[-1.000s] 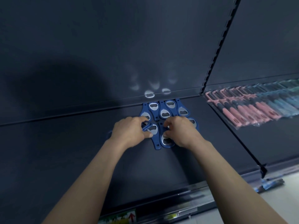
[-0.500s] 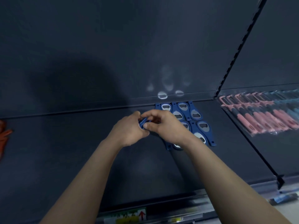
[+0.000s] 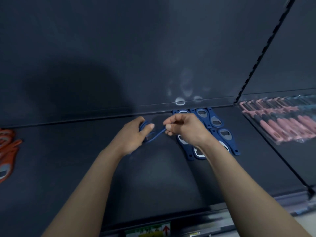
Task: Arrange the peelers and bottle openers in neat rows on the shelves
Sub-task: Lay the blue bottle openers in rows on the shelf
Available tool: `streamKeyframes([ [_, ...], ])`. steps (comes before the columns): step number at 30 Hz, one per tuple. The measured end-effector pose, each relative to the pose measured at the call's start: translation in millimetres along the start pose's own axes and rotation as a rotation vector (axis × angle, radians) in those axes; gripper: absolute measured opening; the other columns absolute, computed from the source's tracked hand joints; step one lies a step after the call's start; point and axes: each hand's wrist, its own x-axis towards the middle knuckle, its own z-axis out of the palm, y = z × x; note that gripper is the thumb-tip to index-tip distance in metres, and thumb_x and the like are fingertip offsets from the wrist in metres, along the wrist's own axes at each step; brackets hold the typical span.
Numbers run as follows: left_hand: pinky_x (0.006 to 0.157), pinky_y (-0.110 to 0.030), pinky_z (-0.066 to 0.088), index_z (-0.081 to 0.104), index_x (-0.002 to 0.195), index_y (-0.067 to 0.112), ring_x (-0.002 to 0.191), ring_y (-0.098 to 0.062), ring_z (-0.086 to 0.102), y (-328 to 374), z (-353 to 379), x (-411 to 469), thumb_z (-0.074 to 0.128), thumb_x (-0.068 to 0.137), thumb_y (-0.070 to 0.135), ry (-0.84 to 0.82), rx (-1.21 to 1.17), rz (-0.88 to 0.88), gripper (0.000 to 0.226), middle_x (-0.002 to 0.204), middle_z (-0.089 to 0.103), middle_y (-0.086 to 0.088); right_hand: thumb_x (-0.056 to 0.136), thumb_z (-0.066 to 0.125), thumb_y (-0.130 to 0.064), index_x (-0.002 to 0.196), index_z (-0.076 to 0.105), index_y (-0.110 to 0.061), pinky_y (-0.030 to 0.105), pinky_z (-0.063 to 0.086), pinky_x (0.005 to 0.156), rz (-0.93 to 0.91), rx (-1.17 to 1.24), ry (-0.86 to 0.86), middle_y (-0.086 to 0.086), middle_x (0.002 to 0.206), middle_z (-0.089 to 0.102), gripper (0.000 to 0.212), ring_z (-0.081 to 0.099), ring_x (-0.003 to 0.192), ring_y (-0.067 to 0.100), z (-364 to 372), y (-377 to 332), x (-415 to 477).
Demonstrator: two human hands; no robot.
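Mid-placement, it seems — the left hand [image 3: 135, 135] grips a flat blue plastic bottle opener [image 3: 156, 134], the right hand [image 3: 186, 129] pinches its end, beside the blue opener rows [image 3: 224, 134] on the dark shelf [image 3: 153, 177]; next it likely needs laying flush alongside

A dark blue-grey metal shelf [image 3: 68, 168] runs across the view and meets a matt back panel of the same colour [image 3: 119, 40]. A broad soft shadow [image 3: 73, 89] lies on that panel at the left, and pale oval glints of reflected light [image 3: 179, 100] sit low on it near the middle. A black slotted upright strip [image 3: 266, 47] divides this bay from a neighbouring dark shelf [image 3: 299, 161] on the right. Along the front rail [image 3: 196, 218] sits a green and yellow label with a red arrow [image 3: 148, 230]. Pale floor [image 3: 307, 223] shows at the lower right corner.
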Motion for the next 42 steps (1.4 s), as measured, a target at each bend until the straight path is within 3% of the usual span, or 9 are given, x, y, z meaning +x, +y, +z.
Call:
streamKeyframes([
  [4,0.068,-0.038,0.047,0.045,0.081,0.022,0.064,-0.019,0.059,-9,-5,7,0.046,0.092,0.042,0.026,0.108,-0.055,0.023,0.074,0.063,-0.003,0.084,0.065,-0.004,0.077,0.065,-0.016,0.030,0.050,0.062,0.038,-0.080,0.225,0.001,0.070,0.065,0.014,0.061,0.064,0.012,-10,2,2],
  [8,0.061,-0.032,0.042,0.040,0.076,0.027,0.064,-0.015,0.054,-8,-3,11,0.058,0.085,0.046,0.020,0.030,-0.062,0.027,0.075,0.055,0.003,0.082,0.066,-0.005,0.081,0.066,-0.015,0.014,0.044,0.050,0.020,-0.140,0.390,0.001,0.075,0.064,0.010,0.057,0.065,0.012,-5,9,4],
  [11,0.059,-0.029,0.039,0.041,0.077,0.023,0.062,-0.014,0.049,-5,-1,15,0.061,0.084,0.036,0.052,-0.118,-0.048,0.025,0.072,0.050,0.005,0.083,0.064,-0.004,0.086,0.067,-0.013,0.016,0.045,0.061,-0.004,-0.230,0.502,0.001,0.080,0.064,0.010,0.058,0.071,0.011,-1,15,7],
  [14,0.059,-0.030,0.039,0.040,0.078,0.023,0.063,-0.016,0.049,-2,0,17,0.059,0.086,0.032,0.095,-0.143,-0.046,0.023,0.071,0.049,0.004,0.083,0.065,-0.006,0.092,0.068,-0.010,0.003,0.037,0.060,-0.053,-0.355,0.567,-0.001,0.083,0.062,0.010,0.057,0.073,0.010,9,21,7],
  [19,0.063,-0.033,0.037,0.035,0.097,0.022,0.074,-0.023,0.052,-3,-1,13,0.053,0.087,0.036,0.104,0.204,-0.032,0.024,0.077,0.049,0.006,0.083,0.065,-0.007,0.095,0.066,-0.007,0.014,0.040,0.071,-0.130,-0.521,0.568,0.005,0.096,0.062,0.011,0.057,0.079,0.015,25,27,5],
  [24,0.061,-0.032,0.035,0.032,0.101,0.020,0.075,-0.023,0.050,-5,1,3,0.054,0.085,0.030,-0.069,0.526,0.136,0.028,0.087,0.052,0.004,0.084,0.065,-0.007,0.095,0.066,-0.006,0.011,0.034,0.068,-0.139,-0.587,0.583,0.002,0.094,0.057,0.011,0.051,0.075,0.012,27,27,5],
  [29,0.058,-0.032,0.031,0.032,0.098,0.022,0.074,-0.021,0.046,-5,-5,-3,0.055,0.084,0.024,-0.209,0.578,0.200,0.027,0.094,0.052,0.004,0.085,0.064,-0.005,0.094,0.066,-0.005,0.007,0.037,0.063,-0.150,-0.591,0.584,0.001,0.094,0.054,0.010,0.049,0.072,0.010,31,26,6],
  [38,0.062,-0.032,0.032,0.031,0.095,0.024,0.079,-0.021,0.047,-17,-9,-10,0.055,0.087,0.022,-0.168,0.627,0.276,0.025,0.101,0.052,0.001,0.086,0.058,-0.004,0.101,0.067,-0.002,0.029,0.049,0.078,-0.114,-0.631,0.566,0.009,0.108,0.059,0.018,0.059,0.084,0.022,47,31,1],
  [42,0.062,-0.031,0.034,0.035,0.096,0.024,0.078,-0.020,0.049,-18,-11,-12,0.055,0.086,0.022,-0.172,0.582,0.284,0.023,0.099,0.053,0.003,0.087,0.060,-0.008,0.101,0.068,-0.005,0.031,0.049,0.076,-0.108,-0.667,0.569,0.009,0.105,0.059,0.017,0.059,0.085,0.025,50,34,-3],
])
